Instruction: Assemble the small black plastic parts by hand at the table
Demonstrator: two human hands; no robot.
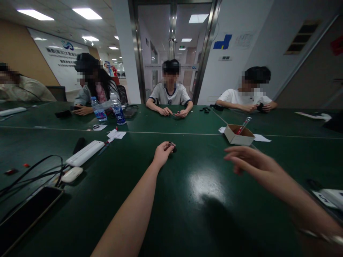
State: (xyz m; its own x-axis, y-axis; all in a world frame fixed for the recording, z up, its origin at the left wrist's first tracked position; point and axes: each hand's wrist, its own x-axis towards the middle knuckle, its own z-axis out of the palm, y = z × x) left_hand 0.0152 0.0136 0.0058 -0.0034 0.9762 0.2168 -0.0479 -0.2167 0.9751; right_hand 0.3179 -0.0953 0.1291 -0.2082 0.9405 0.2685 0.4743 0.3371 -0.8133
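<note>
In the head view, my left hand point(162, 153) is over the middle of the green table. Its fingers are closed on a small dark piece point(174, 149), mostly hidden by them; its kind cannot be made out. My right hand point(250, 160) is raised above the table on the right, somewhat blurred. Its fingers are stretched out and hold nothing that I can see. Just beyond that hand stands a small open cardboard box point(238, 140), with a red-and-clear stick-like tool point(243, 126) leaning out of it.
On the left lie a phone point(29, 217), a white power bank point(85, 152), a white case point(71, 175) and black cables point(32, 175). Two bottles point(118, 111) stand farther back near paper slips point(116, 134). Several people sit across the table, one handling small parts.
</note>
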